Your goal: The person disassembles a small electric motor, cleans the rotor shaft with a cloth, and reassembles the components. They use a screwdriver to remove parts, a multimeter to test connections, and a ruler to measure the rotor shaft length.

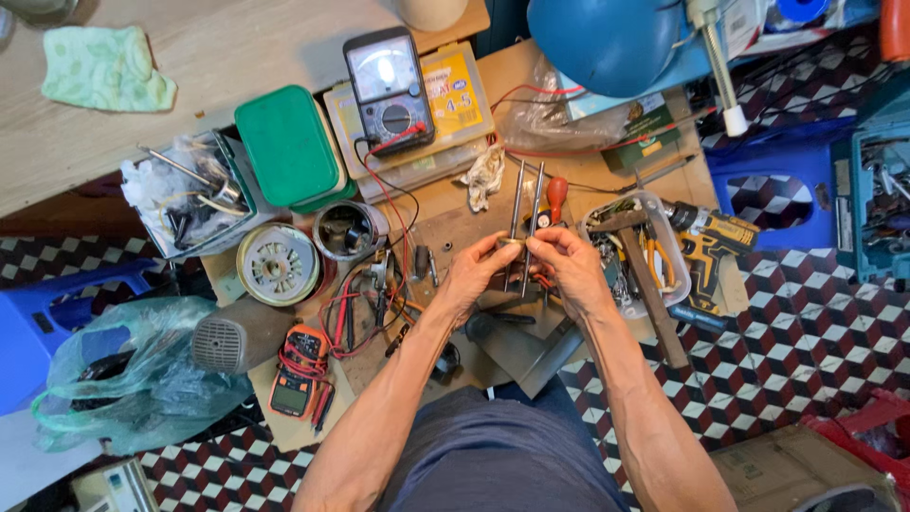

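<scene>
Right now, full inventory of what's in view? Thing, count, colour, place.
Small metal part with two long rods: 1, silver, pinched by both hands at centre
Analog meter: 1, black, top centre
Digital multimeter: 1, orange, lower left
Lidded box: 1, green, upper left
Round motor part: 1, silver, left of centre
Cordless drill: 1, yellow-black, right
Cloth: 1, pale green, top left
Plastic bag: 1, green, lower left
Left hand: 1, centre
Right hand: 1, centre
</scene>
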